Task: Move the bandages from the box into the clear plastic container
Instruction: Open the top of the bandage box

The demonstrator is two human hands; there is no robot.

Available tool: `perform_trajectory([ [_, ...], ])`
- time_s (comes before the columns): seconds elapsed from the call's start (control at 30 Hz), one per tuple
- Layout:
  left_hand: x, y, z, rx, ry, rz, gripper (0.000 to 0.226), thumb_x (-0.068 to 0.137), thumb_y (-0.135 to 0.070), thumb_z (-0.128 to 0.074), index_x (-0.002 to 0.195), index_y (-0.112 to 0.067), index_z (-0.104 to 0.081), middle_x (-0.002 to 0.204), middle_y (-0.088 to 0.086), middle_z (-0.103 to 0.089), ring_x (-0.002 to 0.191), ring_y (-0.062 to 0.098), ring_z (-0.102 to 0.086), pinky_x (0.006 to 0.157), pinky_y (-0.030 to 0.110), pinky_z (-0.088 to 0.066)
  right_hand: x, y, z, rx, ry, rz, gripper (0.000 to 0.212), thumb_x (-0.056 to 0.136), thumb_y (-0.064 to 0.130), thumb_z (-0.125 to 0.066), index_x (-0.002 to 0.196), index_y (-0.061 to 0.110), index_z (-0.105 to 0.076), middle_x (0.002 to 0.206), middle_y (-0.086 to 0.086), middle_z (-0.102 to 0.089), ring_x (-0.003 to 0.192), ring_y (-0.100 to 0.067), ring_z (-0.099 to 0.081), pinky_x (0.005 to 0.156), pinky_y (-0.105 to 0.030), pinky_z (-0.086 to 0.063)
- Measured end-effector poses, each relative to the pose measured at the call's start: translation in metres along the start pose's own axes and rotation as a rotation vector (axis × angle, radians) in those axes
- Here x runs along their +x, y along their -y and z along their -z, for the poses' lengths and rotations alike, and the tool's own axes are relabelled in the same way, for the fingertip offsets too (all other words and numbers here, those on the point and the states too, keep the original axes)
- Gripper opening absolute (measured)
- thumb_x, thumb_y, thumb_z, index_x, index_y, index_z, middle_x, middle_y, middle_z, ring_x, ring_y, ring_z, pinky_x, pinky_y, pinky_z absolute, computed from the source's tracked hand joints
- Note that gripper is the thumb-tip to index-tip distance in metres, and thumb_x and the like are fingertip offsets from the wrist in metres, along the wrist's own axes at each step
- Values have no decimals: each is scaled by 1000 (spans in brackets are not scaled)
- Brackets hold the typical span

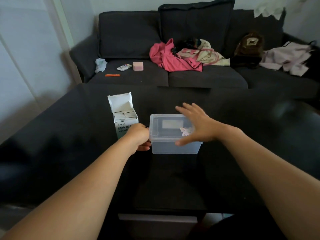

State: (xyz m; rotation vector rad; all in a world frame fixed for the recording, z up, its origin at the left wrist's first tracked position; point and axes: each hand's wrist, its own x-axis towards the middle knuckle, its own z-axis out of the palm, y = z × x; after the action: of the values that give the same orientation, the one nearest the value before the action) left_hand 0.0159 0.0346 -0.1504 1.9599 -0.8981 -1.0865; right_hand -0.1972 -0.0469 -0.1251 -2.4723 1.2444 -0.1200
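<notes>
**Lid still on, container being braced for opening**

The clear plastic container point(174, 135) is set near-centre on the dark table point(69, 153), lid point(170, 124) closed. No bandages are seen inside; the walls are frosted, so the contents cannot be fully checked.

The box point(123, 116) is stood upright just left of the container, slightly farther back, top flap folded up and back. The bandages point(124, 115) are packed on edge in the open mouth, so the stack is exposed for pulling out from above. Transfer is judged not yet started.

Left hand point(138, 137): curled at the container's left end, fingers wrapped at the lid's left rim, thumb low against the wall. It is read as a grasp on that edge, probably to hold the body steady or to lift the lid tab. It cannot be told which part is actually pinched.

Right hand point(195, 125): fingers straight and spread over the right half of the lid, thumb down by the near right wall. Nothing is gripped; the palm is placed flat, likely as a counter-hold. Whether it presses on the lid or is just above it cannot be told.

The box is kept close beside the container, so a short carry is needed once the lid is off.
</notes>
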Motion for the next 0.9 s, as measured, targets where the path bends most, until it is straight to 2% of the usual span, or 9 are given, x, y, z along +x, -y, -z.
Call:
perform_trajectory([
  [0.1, -1, 1, -2, 11, 33, -63, 45, 106, -24, -51, 150, -19, -42, 100, 10, -68, 75, 15, -63, 49, 23, -54, 10, 1, -7, -46, 139, -32, 129, 59, 68, -83, 158, 39, -6, 166, 7, -5, 154, -26, 4, 121, -57, -10],
  [0.3, 6, 4, 2, -39, 4, -101, 41, 103, -15, -55, 143, -11, -49, 95, 9, -66, 74, 16, -64, 54, 28, -60, 12, 1, -4, 342, -12, 9, 117, 61, 45, -92, 156, 27, -27, 154, 6, -34, 137, -15, -35, 108, -30, -32],
  [0.4, 6, 2, 1, -15, -19, -93, 37, 104, -20, -55, 140, -11, -51, 95, 9, -68, 76, 17, -67, 54, 27, -60, 12, -11, 7, 731, -286, -175, 112, 62, 51, -88, 155, 25, -31, 147, -1, -43, 126, -21, -48, 91, -31, -45],
  [0.47, 6, 0, 3, 74, -63, -97, 29, 105, -25, -53, 127, -8, -60, 91, 11, -71, 72, 19, -71, 58, 29, -63, 13, -27, 9, 542, -468, -476, 113, 62, 66, -81, 155, 27, -28, 149, -10, -39, 130, -32, -44, 90, -43, -49],
  [0.53, 7, -1, 8, 332, -161, -175, 32, 105, -33, -51, 108, -6, -67, 80, 9, -74, 64, 19, -74, 63, 34, -64, 9, -47, 1, 234, -444, -779, 122, 54, 84, -70, 153, 28, -26, 152, -18, -31, 137, -42, -31, 103, -59, -40],
  [0.6, 6, -1, 16, 550, -246, -277, 38, 103, -39, -50, 91, -9, -70, 69, 5, -74, 56, 17, -72, 63, 31, -60, 3, -61, -14, 184, -364, -945, 129, 48, 93, -63, 153, 27, -25, 152, -21, -26, 141, -43, -24, 111, -66, -27],
  [0.77, 2, -2, 27, 483, -255, -512, 29, 96, -37, -63, 78, -15, -70, 69, 2, -71, 63, 21, -68, 70, 39, -61, -4, -66, -47, 45, -59, -1001, 129, 59, 101, -37, 159, 26, -3, 165, -19, -1, 152, -41, 2, 116, -70, 0],
  [0.83, -2, -6, 31, 393, -268, -575, 22, 94, -35, -69, 80, -18, -70, 70, -3, -69, 68, 15, -67, 66, 31, -55, 1, -56, -36, 26, -138, -998, 119, 69, 96, -32, 160, 22, -9, 167, -16, 4, 152, -40, 8, 114, -71, 3],
  [0.9, -5, -11, 40, 323, -352, -633, 17, 91, -31, -73, 80, -20, -70, 69, -6, -67, 68, 8, -64, 62, 24, -48, 8, -37, -15, 0, -434, -816, 88, 89, 74, -40, 155, 17, -28, 164, -16, -12, 151, -41, -10, 116, -67, -15],
])
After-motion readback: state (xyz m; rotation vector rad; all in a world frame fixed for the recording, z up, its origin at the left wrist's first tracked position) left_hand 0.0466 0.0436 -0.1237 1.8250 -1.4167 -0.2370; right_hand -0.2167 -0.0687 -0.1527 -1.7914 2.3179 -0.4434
